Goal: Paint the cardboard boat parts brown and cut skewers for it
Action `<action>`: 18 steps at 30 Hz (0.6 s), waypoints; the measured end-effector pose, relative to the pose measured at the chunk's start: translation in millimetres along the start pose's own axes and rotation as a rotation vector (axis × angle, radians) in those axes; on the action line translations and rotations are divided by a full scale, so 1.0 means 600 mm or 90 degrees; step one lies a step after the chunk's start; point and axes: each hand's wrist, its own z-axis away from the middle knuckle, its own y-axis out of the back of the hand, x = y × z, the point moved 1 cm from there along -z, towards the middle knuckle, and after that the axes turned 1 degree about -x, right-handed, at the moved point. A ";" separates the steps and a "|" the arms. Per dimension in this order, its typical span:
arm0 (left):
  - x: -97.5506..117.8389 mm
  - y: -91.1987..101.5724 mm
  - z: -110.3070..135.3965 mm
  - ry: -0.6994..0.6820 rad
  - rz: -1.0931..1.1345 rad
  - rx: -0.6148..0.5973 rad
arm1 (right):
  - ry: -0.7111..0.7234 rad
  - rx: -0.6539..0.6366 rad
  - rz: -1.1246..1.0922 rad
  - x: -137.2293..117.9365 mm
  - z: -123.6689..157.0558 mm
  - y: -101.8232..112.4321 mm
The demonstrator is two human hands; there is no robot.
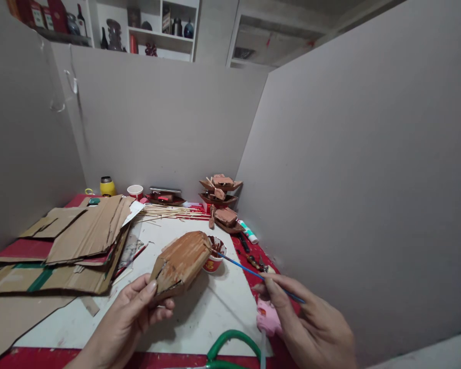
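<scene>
1. The cardboard piece (179, 266), its top streaked with brown paint, is held up over the white sheet (200, 323), in front of the paint cup (214, 265), hiding part of it.
2. The left hand (138, 302) grips its near end, thumb on the near side, fingers curled below.
3. The right hand (307, 315) pinches the blue paintbrush (240, 265) between thumb and fingers; its tip is at the piece's far right corner, though contact is hard to tell.
4. Close by, the pink glue gun (267, 318) is partly covered by the right hand; green-handled scissors (232, 335) lie at the near edge.
5. Left of the piece, stacked cardboard (88, 230) crowds the sheet.
6. Beyond it lie thin sticks (169, 212); brown model boats (226, 218) stand to their right, near a white-and-green tube (249, 232).
7. Farther back are a paper cup (135, 191) and a yellow bottle (107, 187).
8. Grey partitions (169, 123) close in the workspace, with a shelf (161, 35) behind.
</scene>
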 end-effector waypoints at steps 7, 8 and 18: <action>0.005 -0.005 0.001 -0.002 -0.017 -0.008 | -0.045 -0.029 -0.103 -0.011 0.033 -0.011; 0.005 -0.005 0.001 -0.003 -0.018 -0.006 | -0.040 -0.024 -0.104 -0.010 0.033 -0.014; 0.003 -0.009 0.003 -0.006 -0.007 0.023 | -0.063 -0.019 -0.119 -0.008 0.026 -0.022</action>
